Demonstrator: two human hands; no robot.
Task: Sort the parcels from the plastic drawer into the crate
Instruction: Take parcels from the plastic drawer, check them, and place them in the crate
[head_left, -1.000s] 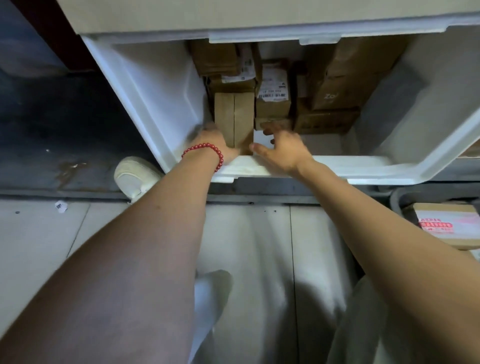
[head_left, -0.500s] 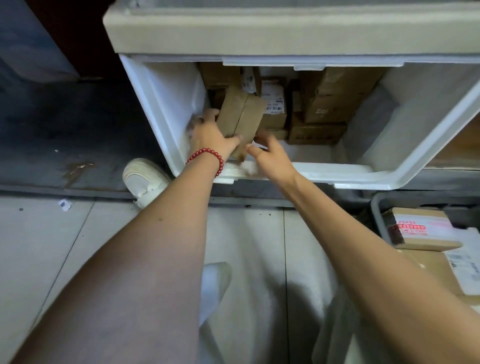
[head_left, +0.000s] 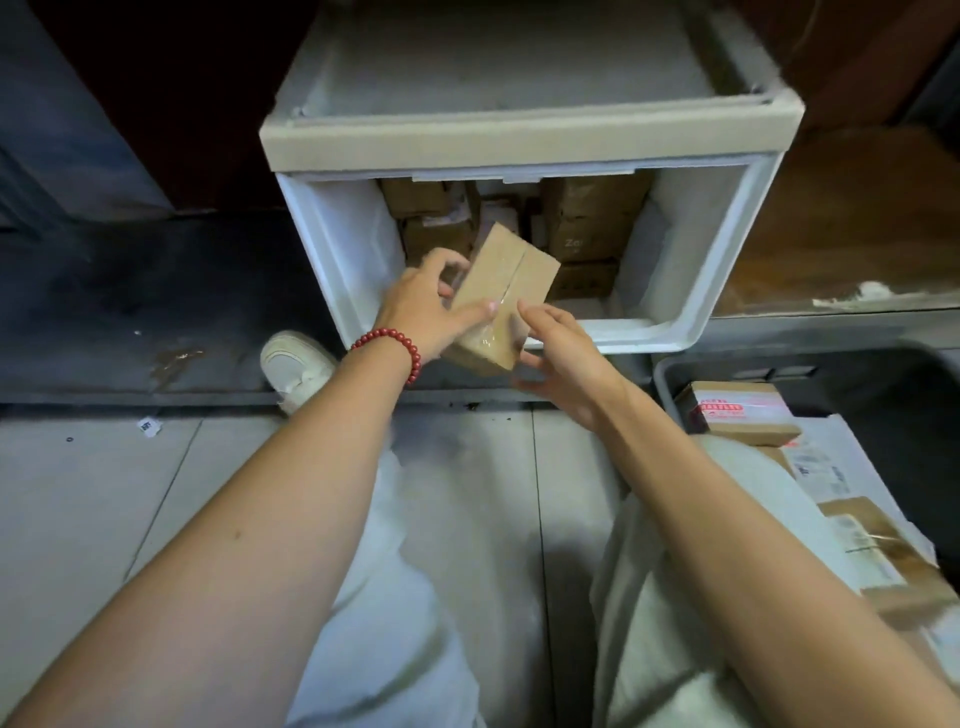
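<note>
A taped brown cardboard parcel (head_left: 511, 283) is lifted out over the front rim of the white plastic drawer (head_left: 691, 291). My left hand (head_left: 426, 306), with a red bead bracelet on the wrist, grips its left side, thumb across the top. My right hand (head_left: 563, 358) holds the parcel's near end from the right and below. Several more brown parcels (head_left: 587, 234) are stacked deep in the drawer. The dark grey crate (head_left: 675, 371) stands at the right and holds a box with a red label (head_left: 737, 413) and other parcels.
A white shoe (head_left: 296, 366) stands on the dark step left of the drawer. My knees in pale trousers (head_left: 670, 597) fill the lower frame over a grey tiled floor. A wooden shelf (head_left: 841, 234) runs to the right of the drawer.
The parcel has come up from the drawer floor and toward me, tilted, now clear over the front rim. Both hands moved back with it. The view pulled away, showing the crate.
</note>
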